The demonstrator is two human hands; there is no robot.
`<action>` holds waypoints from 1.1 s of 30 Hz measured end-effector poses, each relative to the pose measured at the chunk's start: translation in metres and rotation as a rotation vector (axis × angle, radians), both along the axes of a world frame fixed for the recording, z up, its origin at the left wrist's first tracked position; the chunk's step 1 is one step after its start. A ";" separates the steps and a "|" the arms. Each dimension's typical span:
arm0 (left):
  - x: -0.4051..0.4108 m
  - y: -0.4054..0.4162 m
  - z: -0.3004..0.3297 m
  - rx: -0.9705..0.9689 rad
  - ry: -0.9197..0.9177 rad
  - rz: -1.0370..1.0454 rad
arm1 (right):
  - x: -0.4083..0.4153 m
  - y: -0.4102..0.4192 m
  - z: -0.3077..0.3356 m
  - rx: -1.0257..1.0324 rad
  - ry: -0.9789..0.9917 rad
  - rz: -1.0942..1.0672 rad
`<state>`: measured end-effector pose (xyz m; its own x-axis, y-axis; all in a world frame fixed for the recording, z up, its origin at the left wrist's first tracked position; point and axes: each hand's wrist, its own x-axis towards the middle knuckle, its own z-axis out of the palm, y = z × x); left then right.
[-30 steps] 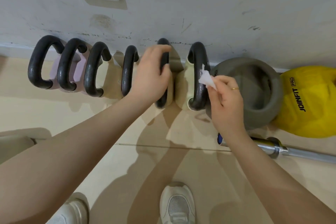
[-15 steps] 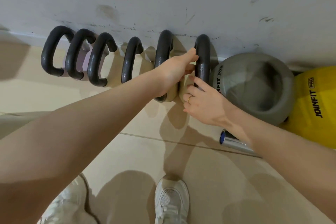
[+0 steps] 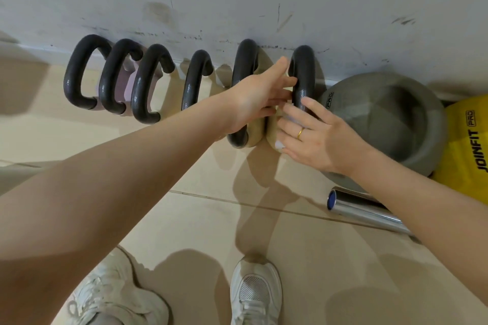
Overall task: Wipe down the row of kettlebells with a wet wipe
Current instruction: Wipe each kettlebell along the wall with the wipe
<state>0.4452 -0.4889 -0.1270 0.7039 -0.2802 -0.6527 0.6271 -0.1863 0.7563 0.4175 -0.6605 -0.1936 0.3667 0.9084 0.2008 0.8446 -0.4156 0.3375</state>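
Head view: our left hand reaches, fingers straight, onto the sixth handle; our right hand presses the soft, light wipe flat below it. Kettlebells look heavy, rigid.

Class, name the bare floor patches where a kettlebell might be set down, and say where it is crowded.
Free: tiles between the black handles and the left arm; tiles between shoes and steel bar. Crowded: along the wall.

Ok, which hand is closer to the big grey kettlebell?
Right. The right hand lies against the grey kettlebell, overlapping its near edge; the left hand reaches one black handle further left.
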 end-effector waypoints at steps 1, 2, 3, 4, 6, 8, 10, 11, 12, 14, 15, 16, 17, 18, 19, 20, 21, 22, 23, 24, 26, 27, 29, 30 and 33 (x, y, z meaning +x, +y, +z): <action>0.001 0.000 0.000 -0.008 0.006 0.004 | -0.004 0.002 -0.002 0.024 0.001 -0.043; 0.002 0.001 0.000 -0.011 0.011 0.006 | -0.012 0.002 -0.006 0.013 0.011 -0.099; 0.003 0.001 0.000 -0.011 0.015 0.007 | -0.021 0.004 -0.010 0.005 0.043 -0.184; 0.004 0.002 0.000 -0.012 0.015 0.007 | -0.029 0.007 -0.015 0.037 0.116 -0.291; 0.004 0.003 0.000 -0.014 0.012 0.005 | -0.045 0.019 -0.019 0.277 0.397 -0.513; 0.003 0.004 -0.002 -0.016 0.010 0.008 | -0.051 0.037 -0.010 0.642 0.739 -0.685; 0.002 0.004 -0.004 -0.010 -0.003 0.003 | -0.046 0.053 0.006 1.058 1.086 -0.842; 0.002 0.005 -0.004 -0.006 -0.011 -0.004 | -0.042 0.056 0.011 1.247 1.219 -0.932; 0.002 0.004 -0.004 -0.003 -0.015 -0.010 | -0.039 0.057 0.013 1.373 1.306 -1.007; 0.002 0.005 -0.004 -0.001 -0.011 -0.025 | -0.047 0.058 0.015 1.411 1.352 -1.088; 0.002 0.005 -0.004 0.002 -0.013 -0.039 | -0.058 0.059 0.014 1.368 1.316 -1.098; 0.002 0.005 -0.004 0.009 -0.019 -0.051 | -0.071 0.059 0.008 1.316 1.278 -1.103; 0.002 0.005 -0.003 0.014 -0.025 -0.057 | -0.082 0.060 0.004 1.293 1.283 -1.080; 0.002 0.005 -0.003 0.018 -0.026 -0.055 | -0.088 0.060 -0.002 1.298 1.307 -1.045; 0.003 0.005 -0.003 0.018 -0.025 -0.050 | -0.086 0.060 -0.004 1.319 1.331 -1.008; 0.003 0.005 -0.002 0.017 -0.025 -0.046 | -0.078 0.060 -0.005 1.330 1.299 -0.990; 0.003 0.005 -0.002 0.012 -0.024 -0.043 | -0.069 0.060 -0.003 1.331 1.236 -0.970; 0.003 0.005 -0.002 0.005 -0.022 -0.038 | -0.060 0.060 -0.003 1.323 1.145 -0.939; 0.003 0.005 -0.002 -0.005 -0.018 -0.026 | -0.056 0.060 -0.003 1.307 1.065 -0.890; 0.003 0.005 -0.001 -0.011 -0.012 -0.014 | -0.058 0.061 -0.006 1.258 1.003 -0.856; 0.004 0.004 0.001 -0.005 -0.007 -0.010 | -0.073 0.060 -0.016 1.126 0.942 -0.814; 0.005 0.004 0.001 -0.001 -0.002 -0.010 | -0.079 0.058 -0.018 1.051 0.920 -0.811; 0.008 0.004 0.003 -0.006 0.026 -0.007 | -0.071 0.054 -0.016 0.895 0.815 -0.854; 0.008 0.004 0.004 -0.022 0.043 -0.006 | -0.058 0.053 -0.010 0.819 0.742 -0.864; 0.007 0.001 0.009 -0.084 0.075 0.050 | -0.013 0.054 0.014 0.560 0.599 -0.797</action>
